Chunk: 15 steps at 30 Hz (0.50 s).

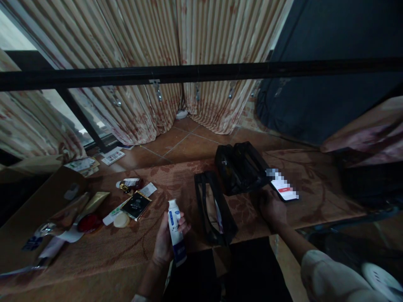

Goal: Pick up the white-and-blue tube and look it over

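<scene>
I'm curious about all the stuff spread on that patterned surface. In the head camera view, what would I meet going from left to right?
Red round item → black and gold case → left hand holding a white tube → open black pouch → right hand → phone.

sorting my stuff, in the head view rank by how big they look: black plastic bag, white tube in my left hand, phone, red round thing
1. black plastic bag
2. white tube and phone: look alike; the tube sits nearer the camera, so unsure
3. red round thing
</scene>
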Tool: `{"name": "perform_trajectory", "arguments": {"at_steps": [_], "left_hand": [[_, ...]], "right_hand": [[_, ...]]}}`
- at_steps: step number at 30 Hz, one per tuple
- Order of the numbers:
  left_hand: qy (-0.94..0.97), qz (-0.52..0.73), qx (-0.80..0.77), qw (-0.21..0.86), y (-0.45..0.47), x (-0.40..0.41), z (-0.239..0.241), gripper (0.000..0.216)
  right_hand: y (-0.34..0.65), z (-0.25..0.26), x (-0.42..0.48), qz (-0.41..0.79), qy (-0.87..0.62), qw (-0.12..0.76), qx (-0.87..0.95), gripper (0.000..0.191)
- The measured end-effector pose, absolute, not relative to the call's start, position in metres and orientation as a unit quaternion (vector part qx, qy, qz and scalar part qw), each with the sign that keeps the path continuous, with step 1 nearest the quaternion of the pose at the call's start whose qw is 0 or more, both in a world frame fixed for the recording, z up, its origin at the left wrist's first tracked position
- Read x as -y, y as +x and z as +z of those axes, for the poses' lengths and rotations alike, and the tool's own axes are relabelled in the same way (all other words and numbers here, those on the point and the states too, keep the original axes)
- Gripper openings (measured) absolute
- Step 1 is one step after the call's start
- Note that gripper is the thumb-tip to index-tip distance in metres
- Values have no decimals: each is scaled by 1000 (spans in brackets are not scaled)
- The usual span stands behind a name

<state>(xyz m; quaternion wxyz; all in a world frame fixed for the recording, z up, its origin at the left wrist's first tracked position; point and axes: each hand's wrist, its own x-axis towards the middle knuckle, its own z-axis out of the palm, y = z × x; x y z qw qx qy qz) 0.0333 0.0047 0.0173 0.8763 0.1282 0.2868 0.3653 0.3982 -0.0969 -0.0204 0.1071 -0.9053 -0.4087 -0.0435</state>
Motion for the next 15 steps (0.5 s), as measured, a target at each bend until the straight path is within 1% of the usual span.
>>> {"name": "perform_trajectory", "arguments": {"at_steps": [11,15], "left_hand": [[138,325,-299,887,30,-6,10,41],[150,325,-303,883,29,-6,9,41]], "right_hand": [[397,-20,97,-51,-906,104,407,31],[397,-21,97,-55,-904,107,410,29]]}}
